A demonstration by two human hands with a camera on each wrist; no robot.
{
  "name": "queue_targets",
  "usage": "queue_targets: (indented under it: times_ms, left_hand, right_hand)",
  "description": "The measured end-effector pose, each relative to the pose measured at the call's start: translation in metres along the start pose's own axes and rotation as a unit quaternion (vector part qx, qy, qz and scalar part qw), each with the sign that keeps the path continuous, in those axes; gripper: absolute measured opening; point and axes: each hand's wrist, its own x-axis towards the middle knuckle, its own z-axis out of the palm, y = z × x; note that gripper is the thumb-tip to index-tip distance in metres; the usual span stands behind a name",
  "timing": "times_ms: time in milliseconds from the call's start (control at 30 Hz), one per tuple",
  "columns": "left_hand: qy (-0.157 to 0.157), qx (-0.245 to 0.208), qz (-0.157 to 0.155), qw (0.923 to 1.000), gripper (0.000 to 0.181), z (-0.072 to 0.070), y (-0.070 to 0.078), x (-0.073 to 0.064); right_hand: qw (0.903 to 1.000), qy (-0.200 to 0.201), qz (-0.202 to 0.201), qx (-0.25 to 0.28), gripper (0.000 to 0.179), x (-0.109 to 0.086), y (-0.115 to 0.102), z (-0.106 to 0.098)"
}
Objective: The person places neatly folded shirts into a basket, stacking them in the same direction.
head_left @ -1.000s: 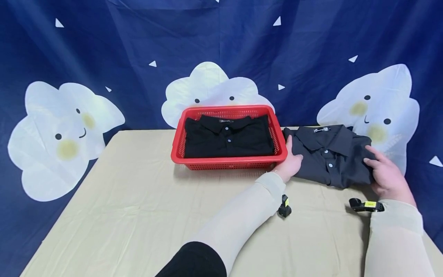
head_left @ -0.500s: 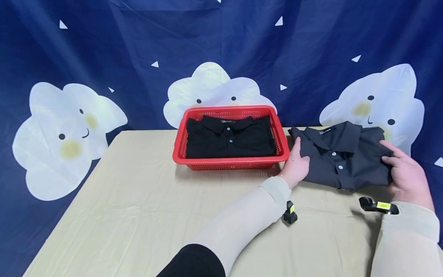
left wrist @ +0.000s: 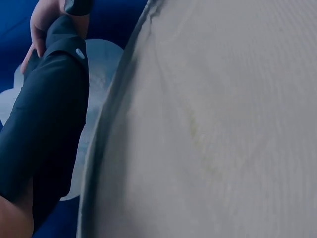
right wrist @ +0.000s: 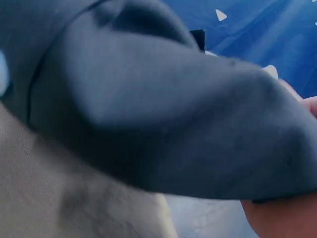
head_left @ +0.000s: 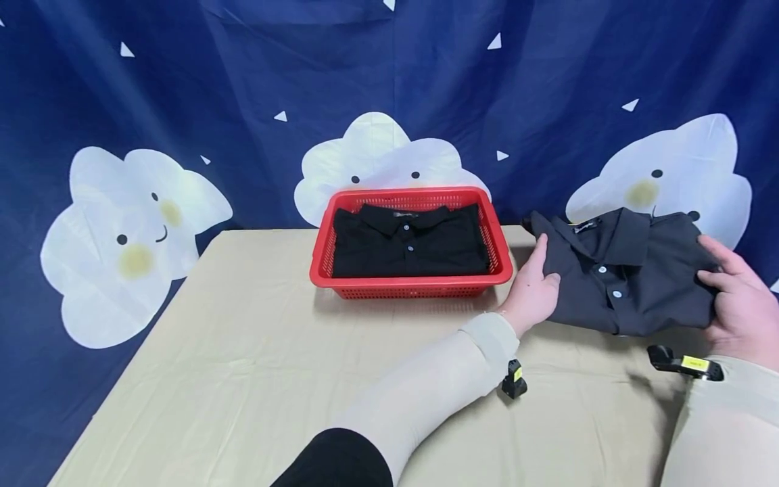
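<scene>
A folded dark grey button-up shirt (head_left: 666,284) is held between my two hands on the right in the head view, its collar at the far side. My left hand (head_left: 531,292) grips the shirt's left edge, thumb on top. At the opposite edge, my right hand (head_left: 744,312) grips it with the thumb and a finger showing over the fabric. In the right wrist view the cloth (right wrist: 198,119) sags between the hands, above the table. The left wrist view has the shirt (left wrist: 49,109) along its left side, and the fingers underneath are mostly hidden.
A red plastic basket (head_left: 420,279) stands at the table's back middle, just left of my left hand. A folded black shirt (head_left: 371,250) lies inside it. The beige-covered table (head_left: 243,365) reaches back to a blue curtain (head_left: 255,61) with white clouds.
Both hands have moved right with the dark grey shirt, which has come up from the table and spread wider. The basket keeps its place; the head view has shifted slightly.
</scene>
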Motion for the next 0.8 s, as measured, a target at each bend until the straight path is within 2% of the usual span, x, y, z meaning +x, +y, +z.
queue_targets:
  times_ms: [100, 267, 433, 567, 700, 800]
  left_hand:
    - [-0.003, 0.002, 0.018, 0.9998, 0.072, -0.007, 0.005, -0.003]
    - [-0.010, -0.012, 0.029, 0.9994, 0.072, -0.017, 0.015, -0.009]
    - [-0.018, -0.025, 0.041, 0.9987, 0.071, -0.025, 0.025, -0.013]
    - [-0.017, -0.033, 0.038, 0.9986, 0.069, -0.034, 0.032, -0.017]
    - [-0.007, -0.035, 0.039, 0.9986, 0.068, -0.044, 0.038, -0.020]
    - [-0.003, -0.038, 0.056, 0.9977, 0.067, -0.054, 0.040, -0.023]
  right_hand:
    - [0.9997, -0.011, 0.001, 0.022, 0.054, 0.000, 0.001, 0.002]
    - [0.9989, -0.044, 0.006, 0.017, 0.053, 0.000, 0.003, 0.007]
    - [0.9987, -0.047, -0.006, 0.019, 0.051, -0.001, 0.003, 0.012]
    - [0.9977, -0.057, -0.015, 0.034, 0.049, -0.002, 0.002, 0.017]
    - [0.9952, -0.082, -0.008, 0.053, 0.050, -0.002, 0.003, 0.022]
    - [0.9909, -0.115, -0.003, 0.070, 0.052, -0.002, 0.006, 0.027]
